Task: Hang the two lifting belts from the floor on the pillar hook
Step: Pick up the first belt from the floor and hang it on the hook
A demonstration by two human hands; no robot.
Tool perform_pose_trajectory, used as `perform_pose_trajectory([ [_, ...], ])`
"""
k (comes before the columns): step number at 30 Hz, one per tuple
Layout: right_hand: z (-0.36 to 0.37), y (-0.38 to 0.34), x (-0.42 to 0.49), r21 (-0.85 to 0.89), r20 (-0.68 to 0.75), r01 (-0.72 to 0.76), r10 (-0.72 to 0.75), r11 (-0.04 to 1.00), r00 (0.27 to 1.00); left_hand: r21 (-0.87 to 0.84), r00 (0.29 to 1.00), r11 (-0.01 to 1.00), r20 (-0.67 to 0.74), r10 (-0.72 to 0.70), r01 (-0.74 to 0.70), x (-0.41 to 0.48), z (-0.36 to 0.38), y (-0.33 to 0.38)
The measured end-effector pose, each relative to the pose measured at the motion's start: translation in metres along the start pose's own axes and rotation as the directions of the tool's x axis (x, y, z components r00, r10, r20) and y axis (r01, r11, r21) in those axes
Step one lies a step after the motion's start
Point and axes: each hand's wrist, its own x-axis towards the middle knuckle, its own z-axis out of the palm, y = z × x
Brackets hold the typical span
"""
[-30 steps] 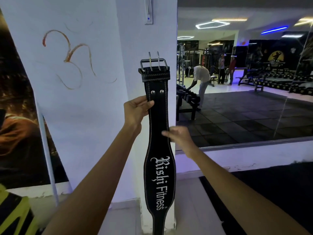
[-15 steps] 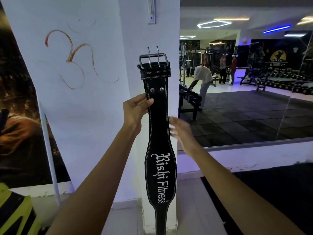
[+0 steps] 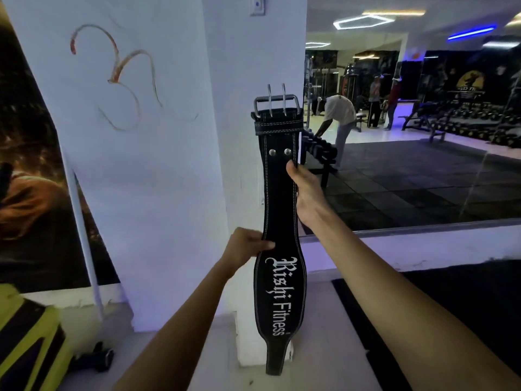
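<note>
A black lifting belt (image 3: pixel 279 210) with white "Rishi Fitness" lettering is held upright in front of the white pillar (image 3: pixel 245 66), its steel two-prong buckle (image 3: pixel 276 104) at the top. My left hand (image 3: pixel 245 249) pinches the belt's left edge just above the lettering. My right hand (image 3: pixel 306 190) grips its right edge higher up, just below the two rivets. I see no hook on the pillar; a small white wall fitting (image 3: pixel 257 5) sits near the top. Only one belt shows.
A large mirror (image 3: pixel 408 122) to the right reflects the gym floor, dumbbell racks and people. A yellow-and-black bag (image 3: pixel 28 342) and a small dark dumbbell (image 3: pixel 95 359) lie on the floor at lower left. A poster (image 3: pixel 33 179) and a thin white pipe (image 3: pixel 84 244) flank the pillar's left.
My left hand slid down from below the rivets to just above the lettering. My right hand moved up and took hold of the belt's right edge.
</note>
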Motion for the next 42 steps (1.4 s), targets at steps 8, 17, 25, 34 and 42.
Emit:
perform_pose_trajectory([
  [8,0.000,-0.012,0.001,0.026,-0.004,0.021,-0.021,0.999,1.000,0.094,0.989,0.985,0.026,-0.148,0.145,-0.028,0.007,-0.049],
  [17,0.000,0.009,-0.002,-0.026,0.185,0.038,-0.033,0.999,0.982,-0.209,0.930,0.927,-0.269,0.252,-0.311,0.012,-0.014,0.118],
  [25,0.018,-0.049,0.013,-0.102,0.044,0.156,-0.152,0.982,0.987,-0.298,0.949,0.913,-0.231,0.213,-0.278,0.012,0.002,0.123],
  [34,0.015,-0.028,0.004,-0.126,0.008,0.209,-0.210,0.970,0.978,-0.318,0.986,0.948,-0.160,-0.056,0.002,0.025,-0.007,0.158],
  [42,0.014,-0.037,0.006,-0.141,-0.016,0.256,-0.260,0.956,0.965,-0.346,0.996,0.934,0.013,-0.087,0.086,0.036,-0.019,0.160],
])
